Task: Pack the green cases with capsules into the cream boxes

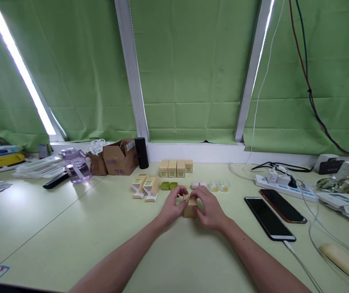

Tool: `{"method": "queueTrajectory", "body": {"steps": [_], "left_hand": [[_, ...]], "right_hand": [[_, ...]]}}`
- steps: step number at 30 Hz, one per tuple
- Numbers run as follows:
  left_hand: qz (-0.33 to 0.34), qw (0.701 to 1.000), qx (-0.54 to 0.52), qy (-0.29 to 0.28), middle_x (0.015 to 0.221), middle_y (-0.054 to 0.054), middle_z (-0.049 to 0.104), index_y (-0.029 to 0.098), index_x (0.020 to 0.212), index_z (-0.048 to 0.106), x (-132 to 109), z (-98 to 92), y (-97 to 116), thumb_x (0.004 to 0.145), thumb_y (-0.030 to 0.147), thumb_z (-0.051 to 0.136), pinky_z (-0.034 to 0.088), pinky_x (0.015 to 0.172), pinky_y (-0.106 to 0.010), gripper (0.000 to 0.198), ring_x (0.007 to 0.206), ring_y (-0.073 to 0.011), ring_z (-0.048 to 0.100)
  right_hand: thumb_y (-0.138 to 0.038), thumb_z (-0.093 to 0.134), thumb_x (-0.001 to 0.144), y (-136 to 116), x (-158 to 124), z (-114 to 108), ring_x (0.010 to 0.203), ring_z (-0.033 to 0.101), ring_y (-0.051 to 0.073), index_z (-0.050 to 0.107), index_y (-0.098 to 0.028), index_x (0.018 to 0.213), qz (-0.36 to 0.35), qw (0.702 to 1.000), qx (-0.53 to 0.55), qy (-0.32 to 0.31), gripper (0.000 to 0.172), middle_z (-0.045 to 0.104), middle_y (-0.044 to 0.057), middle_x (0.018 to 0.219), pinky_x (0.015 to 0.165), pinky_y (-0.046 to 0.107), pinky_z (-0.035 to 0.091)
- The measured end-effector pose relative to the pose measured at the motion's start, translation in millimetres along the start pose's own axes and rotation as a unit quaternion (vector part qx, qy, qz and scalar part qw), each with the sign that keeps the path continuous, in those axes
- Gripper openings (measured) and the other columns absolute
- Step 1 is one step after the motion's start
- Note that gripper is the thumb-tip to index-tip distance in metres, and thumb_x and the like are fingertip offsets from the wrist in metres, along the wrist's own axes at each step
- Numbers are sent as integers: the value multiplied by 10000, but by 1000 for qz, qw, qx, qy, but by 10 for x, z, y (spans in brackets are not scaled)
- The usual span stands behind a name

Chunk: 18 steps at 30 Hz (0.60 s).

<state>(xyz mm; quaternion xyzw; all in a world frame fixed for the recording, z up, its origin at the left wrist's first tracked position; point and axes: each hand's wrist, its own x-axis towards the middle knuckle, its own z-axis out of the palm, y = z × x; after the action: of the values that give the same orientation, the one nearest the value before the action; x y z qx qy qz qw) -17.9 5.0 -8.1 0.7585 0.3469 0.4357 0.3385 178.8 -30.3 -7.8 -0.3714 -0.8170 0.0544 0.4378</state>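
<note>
Between my two hands, low over the table's middle, is a small brown cardboard box [189, 209]. My left hand [174, 205] grips its left side and top edge with thumb and fingers. From the right, my right hand [209, 208] has its fingers curled on the same box. Just behind are two green small containers [169, 186], pale pink small pieces [198, 184] and two clear round cups [219, 186] with something yellow inside. Left of my hands lie two opened small boxes [146, 186] with white flaps. Several closed small boxes [172, 168] stand in a row farther back.
Two phones [270, 218] lie at right, by a white power strip [284, 186] and loose cables. A purple-tinted jug [75, 166], a larger carton [120, 157] and a black cylinder [141, 153] stand back left. A pale oblong object [342, 260] rests near right.
</note>
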Motion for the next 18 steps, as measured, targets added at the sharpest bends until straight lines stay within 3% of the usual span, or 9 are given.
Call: {"method": "queueTrajectory", "body": {"steps": [6,11,18], "left_hand": [[4,999,20,26,1016,-64,633,218,985,586,44,-19,-48,910,402,605,440,931,-396,199,985,-240,569],[-20,997,26,72,999,-69,632,221,943,570,67,-22,-58,923,391,579,452,931,-411,171,993,-250,574],[-28,999,-18,41,1188,-95,683,239,1113,594,47,-4,-19,938,355,565,400,1057,-458,211,1183,-276,588]], "right_hand": [[-88,568,743,66,-4,36,960,563,263,530,-235,1143,27,999,-34,16,427,594,76,1078,785,382,472],[-51,529,737,120,-16,67,961,568,251,525,-235,1199,63,996,-45,54,497,593,79,1102,779,367,482],[-142,594,783,23,-21,31,994,574,273,515,-238,1239,4,1000,2,23,473,591,97,1146,812,399,498]]}}
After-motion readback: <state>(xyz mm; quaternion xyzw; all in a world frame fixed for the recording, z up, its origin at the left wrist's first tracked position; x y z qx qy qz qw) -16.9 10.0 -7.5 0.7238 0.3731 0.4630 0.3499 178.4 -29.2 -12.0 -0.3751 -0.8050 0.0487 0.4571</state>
